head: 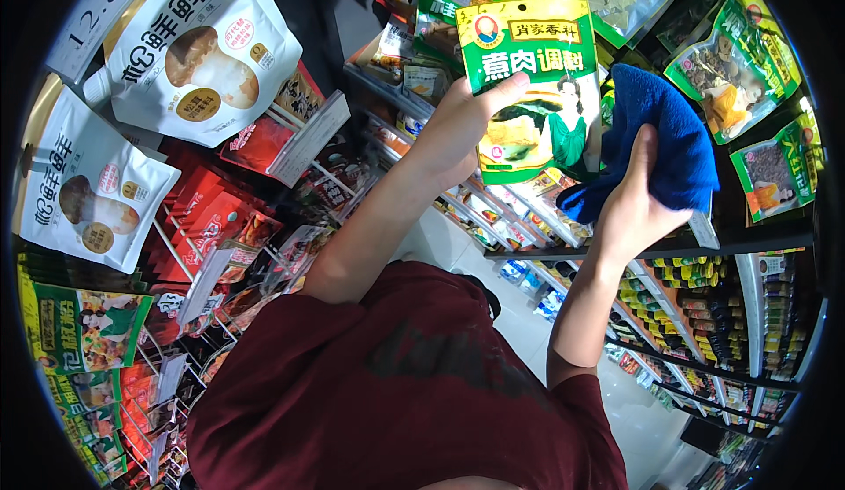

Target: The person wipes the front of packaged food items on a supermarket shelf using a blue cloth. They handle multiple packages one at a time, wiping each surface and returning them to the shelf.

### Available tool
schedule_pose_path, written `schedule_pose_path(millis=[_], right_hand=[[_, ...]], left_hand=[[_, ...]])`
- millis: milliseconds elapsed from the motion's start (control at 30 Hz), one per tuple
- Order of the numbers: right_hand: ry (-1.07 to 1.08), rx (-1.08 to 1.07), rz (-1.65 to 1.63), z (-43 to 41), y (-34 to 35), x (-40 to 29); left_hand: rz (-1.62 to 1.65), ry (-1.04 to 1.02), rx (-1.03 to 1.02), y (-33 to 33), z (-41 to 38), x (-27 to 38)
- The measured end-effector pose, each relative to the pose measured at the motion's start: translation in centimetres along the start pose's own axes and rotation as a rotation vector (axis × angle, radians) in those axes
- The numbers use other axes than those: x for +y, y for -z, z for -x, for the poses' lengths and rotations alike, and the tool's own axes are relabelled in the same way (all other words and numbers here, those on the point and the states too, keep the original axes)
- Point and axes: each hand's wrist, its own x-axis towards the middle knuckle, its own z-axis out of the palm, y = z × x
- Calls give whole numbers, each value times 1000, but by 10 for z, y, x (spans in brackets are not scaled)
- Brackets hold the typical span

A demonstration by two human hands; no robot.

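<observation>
My left hand point(466, 123) grips a green and yellow seasoning packet point(544, 90) by its left edge, with the thumb across the front. The packet is upright, its printed face towards me and a hang hole in its top edge. In my right hand point(637, 209) is a folded blue cloth point(680, 140), pinched under the thumb and bunched over the hidden fingers. The cloth is close beside the packet's right edge; I cannot tell whether they touch.
White stand-up pouches point(218, 47) and red packets point(204, 226) fill the racks at left. Green spice packets point(733, 74) hang at upper right. Shelves of jars point(716, 312) stand below them. Price tags point(310, 139) jut from the wire racks. The floor point(511, 318) is pale tile.
</observation>
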Motion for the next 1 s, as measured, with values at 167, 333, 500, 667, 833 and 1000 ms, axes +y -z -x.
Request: schedule_pose_path(millis=[167, 333, 500, 667, 833, 1000], right_hand=[[261, -255, 289, 8, 0, -6], [270, -478, 533, 21, -10, -16], [268, -577, 415, 17, -10, -16], [267, -465, 408, 7, -11, -10], [186, -253, 244, 7, 1, 9], [-264, 70, -60, 17, 22, 16]], left_hand=[[61, -24, 36, -1, -2, -5], [-111, -135, 95, -6, -2, -13], [-268, -442, -20, -11, 9, -36], [-762, -291, -96, 0, 23, -33], [-597, -408, 42, -5, 27, -23], [-495, -210, 131, 3, 33, 5]])
